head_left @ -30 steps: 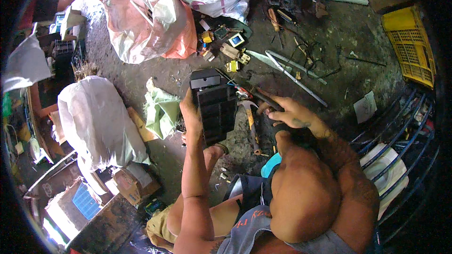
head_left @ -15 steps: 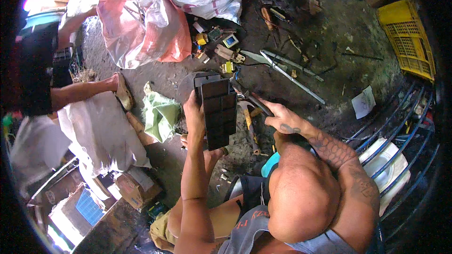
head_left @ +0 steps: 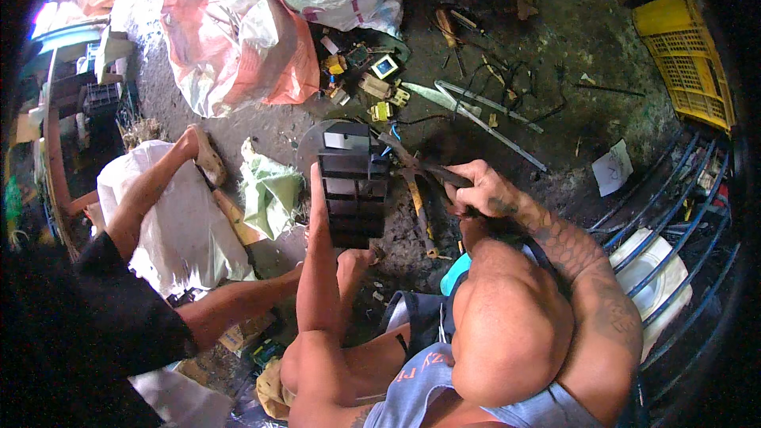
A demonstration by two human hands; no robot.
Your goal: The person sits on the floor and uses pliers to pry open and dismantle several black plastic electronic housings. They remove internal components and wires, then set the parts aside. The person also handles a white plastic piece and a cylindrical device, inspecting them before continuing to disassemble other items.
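In my left hand point(head_left: 316, 200) is a black panel point(head_left: 357, 198) with a grid of rectangular cells, tilted so its ribs show. My fingers behind it are mostly hidden. To the right of the panel, my right hand point(head_left: 478, 189) is closed round the dark handle of a hand tool point(head_left: 436, 172). The tool's head points left toward the panel, a short gap away; its exact kind is unclear. Beneath it, a tool with a worn yellow handle point(head_left: 421, 214) lies on the dark ground.
Small electronic parts point(head_left: 382, 87) lie beyond the panel, near a pink-and-white sack point(head_left: 238, 47). A bent metal strip point(head_left: 499, 135) is on the floor. A yellow crate point(head_left: 686, 59) and a curved metal rack point(head_left: 674, 246) stand right. Another person's leg point(head_left: 238, 305) reaches in from the left.
The black panel has tipped, showing its ribs. My right hand has drawn slightly right with the tool. At left, the other person has moved closer, a leg now near my left arm.
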